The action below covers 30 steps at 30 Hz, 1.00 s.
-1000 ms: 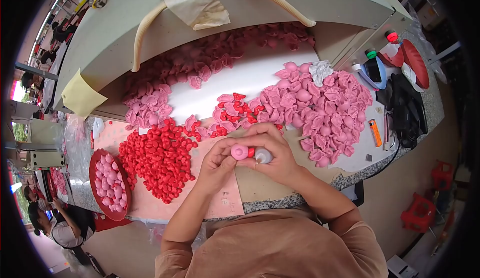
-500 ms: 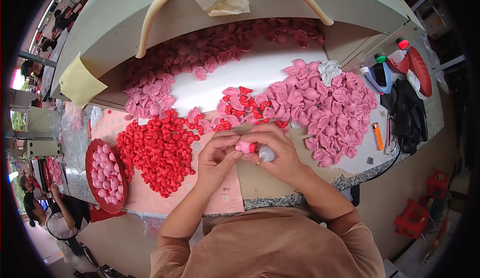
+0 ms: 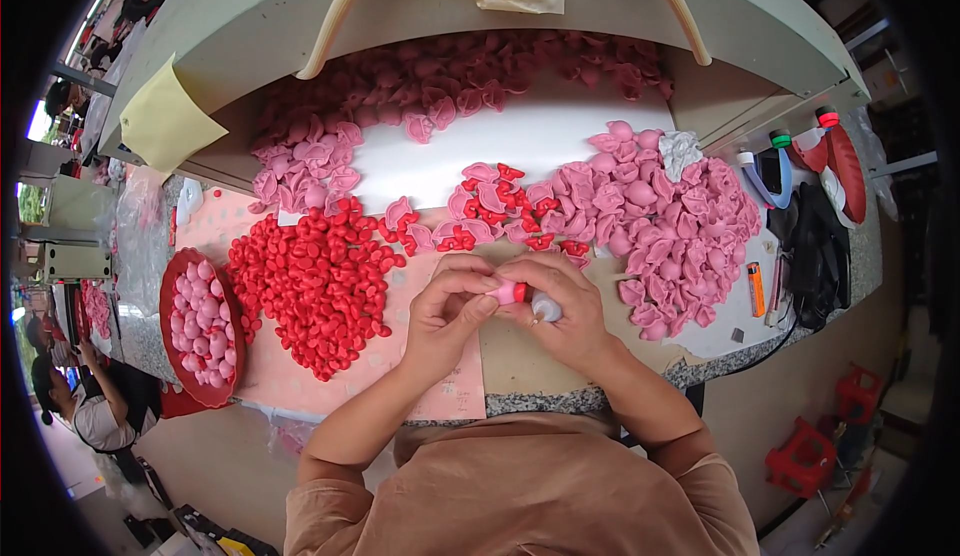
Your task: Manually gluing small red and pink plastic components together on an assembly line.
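Over the near middle of the bench, my left hand point(image 3: 452, 308) has its fingers closed around a small rounded pink piece point(image 3: 505, 292). My right hand point(image 3: 572, 318) pinches a small red piece point(image 3: 520, 293) against the pink one's right end. A small translucent bottle with a thin nozzle point(image 3: 546, 308) is tucked in the same right hand, its tip toward me. Just beyond both hands lie pink petal-shaped shells mixed with red pieces point(image 3: 490, 204). Fingers partly hide where the pink and red pieces meet.
A heap of red pieces point(image 3: 315, 296) lies left, beside a red bowl point(image 3: 236, 351) of rounded pink pieces. Pink shells point(image 3: 680, 226) pile up right, with an orange lighter point(image 3: 756, 289) beyond. A grey hood point(image 3: 420, 1) arches over the back. A co-worker point(image 3: 85, 401) sits far left.
My hands stay together on the pink and red pieces, with the fingers shifted slightly. The bottle has tilted a little in my right hand. The whole view has shifted slightly.
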Each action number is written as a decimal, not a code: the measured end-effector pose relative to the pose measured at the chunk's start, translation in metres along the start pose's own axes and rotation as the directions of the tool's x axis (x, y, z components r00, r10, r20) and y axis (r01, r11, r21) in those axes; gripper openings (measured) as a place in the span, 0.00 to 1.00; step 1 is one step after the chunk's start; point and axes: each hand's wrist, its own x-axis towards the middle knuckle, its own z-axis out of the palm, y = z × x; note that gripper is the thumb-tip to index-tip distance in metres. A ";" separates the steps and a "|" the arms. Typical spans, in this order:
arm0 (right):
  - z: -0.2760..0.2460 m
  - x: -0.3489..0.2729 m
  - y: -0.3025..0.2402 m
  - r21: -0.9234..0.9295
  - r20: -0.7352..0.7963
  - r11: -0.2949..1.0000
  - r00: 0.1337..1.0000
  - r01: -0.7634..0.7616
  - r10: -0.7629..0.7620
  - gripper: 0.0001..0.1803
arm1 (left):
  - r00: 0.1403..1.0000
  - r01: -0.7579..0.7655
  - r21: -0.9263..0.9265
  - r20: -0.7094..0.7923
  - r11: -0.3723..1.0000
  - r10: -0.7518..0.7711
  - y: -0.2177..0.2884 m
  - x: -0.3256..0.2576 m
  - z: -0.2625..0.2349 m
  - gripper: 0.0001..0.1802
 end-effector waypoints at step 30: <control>0.004 0.002 -0.006 0.068 -0.040 0.997 0.999 -0.029 0.032 0.23 | 0.900 0.351 -0.707 0.075 0.614 -0.429 0.002 -0.001 0.013 0.09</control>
